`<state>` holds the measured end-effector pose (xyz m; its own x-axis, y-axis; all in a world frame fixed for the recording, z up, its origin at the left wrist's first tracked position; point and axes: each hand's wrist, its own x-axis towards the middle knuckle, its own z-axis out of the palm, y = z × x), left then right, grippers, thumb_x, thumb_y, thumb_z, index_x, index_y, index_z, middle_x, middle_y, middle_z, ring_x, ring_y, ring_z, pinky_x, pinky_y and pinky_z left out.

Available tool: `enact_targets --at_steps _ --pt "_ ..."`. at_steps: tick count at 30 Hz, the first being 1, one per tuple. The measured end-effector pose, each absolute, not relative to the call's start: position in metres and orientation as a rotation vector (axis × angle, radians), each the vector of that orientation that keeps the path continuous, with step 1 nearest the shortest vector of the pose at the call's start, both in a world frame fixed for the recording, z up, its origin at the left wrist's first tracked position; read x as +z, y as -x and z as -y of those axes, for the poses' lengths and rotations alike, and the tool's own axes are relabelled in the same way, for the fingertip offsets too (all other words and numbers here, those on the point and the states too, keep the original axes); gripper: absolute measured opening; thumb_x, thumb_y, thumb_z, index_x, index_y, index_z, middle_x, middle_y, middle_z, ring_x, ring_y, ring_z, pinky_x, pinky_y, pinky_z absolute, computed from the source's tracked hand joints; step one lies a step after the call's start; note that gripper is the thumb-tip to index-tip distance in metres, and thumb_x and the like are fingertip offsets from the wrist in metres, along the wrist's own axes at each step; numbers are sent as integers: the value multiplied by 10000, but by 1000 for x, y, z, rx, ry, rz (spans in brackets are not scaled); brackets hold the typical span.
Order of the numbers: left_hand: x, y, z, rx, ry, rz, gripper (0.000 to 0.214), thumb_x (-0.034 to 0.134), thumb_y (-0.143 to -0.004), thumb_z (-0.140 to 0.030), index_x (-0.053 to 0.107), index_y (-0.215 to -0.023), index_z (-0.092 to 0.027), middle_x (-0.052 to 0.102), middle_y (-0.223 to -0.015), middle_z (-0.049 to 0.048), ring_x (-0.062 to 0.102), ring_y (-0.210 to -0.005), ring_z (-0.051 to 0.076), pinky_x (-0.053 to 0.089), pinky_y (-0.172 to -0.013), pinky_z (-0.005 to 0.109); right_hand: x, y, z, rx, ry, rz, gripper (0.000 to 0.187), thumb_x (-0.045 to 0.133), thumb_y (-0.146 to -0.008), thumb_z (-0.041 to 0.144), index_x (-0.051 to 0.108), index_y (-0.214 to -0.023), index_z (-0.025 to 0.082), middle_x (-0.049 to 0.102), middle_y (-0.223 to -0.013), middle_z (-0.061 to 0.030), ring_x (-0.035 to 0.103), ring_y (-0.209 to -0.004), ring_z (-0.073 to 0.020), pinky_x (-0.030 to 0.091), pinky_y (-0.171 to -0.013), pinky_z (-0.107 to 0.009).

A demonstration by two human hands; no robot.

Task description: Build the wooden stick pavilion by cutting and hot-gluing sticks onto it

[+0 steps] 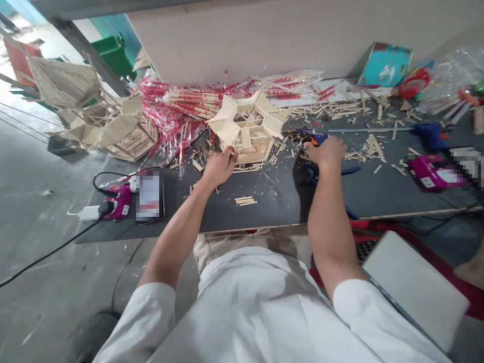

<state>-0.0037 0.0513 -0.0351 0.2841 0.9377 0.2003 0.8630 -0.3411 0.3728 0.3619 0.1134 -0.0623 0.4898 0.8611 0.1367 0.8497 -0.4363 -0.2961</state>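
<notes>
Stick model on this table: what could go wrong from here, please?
The left hand holds the stick model at one edge, so the model may tip, or a joint may break. The right hand is on a blue tool, perhaps a glue gun; if hot, it could burn the skin. Loose sticks around the hands could also catch and knock the model.

- Room in front of the stick model (249, 133): dark tabletop (276, 201), a small stick stack (245, 200) on it
- Behind it, red-wrapped sticks (181, 108) block the way
- Right of it, loose sticks (366, 151) and a glue gun (429, 136) crowd in
- Front left of it, a phone (150, 195)
</notes>
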Motion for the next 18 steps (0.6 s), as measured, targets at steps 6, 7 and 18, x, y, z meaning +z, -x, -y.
enact_targets --at_steps 6,7,18 --pt "-36 4 -51 592 -2372 -1669 321 399 -1136 -395 631 -1195 -181 814 -961 107 759 -859 249 530 -801 354 -54 -360 -112 138 2390 1322 682 741 -848 274 519 -1418 -28 659 -1342 -346 632 -1292 -467 473 -1101 -572" --pt "-36 4 -51 597 -2377 -1671 326 399 -1136 -401 634 -1189 -182 813 -951 106 758 -851 249 528 -796 353 -52 -358 -111 144 2343 1281 694 731 -845 261 491 -1433 -18 670 -1322 -335 658 -1256 -451 502 -1067 -554" --pt "-35 4 -50 549 -2400 -1690 348 370 -1153 -412 618 -1216 -177 802 -939 110 755 -842 253 496 -755 345 4 -310 -111 24 1584 1582 336 541 -1010 463 592 -1255 239 716 -1104 -116 712 -1017 -307 590 -898 -502"
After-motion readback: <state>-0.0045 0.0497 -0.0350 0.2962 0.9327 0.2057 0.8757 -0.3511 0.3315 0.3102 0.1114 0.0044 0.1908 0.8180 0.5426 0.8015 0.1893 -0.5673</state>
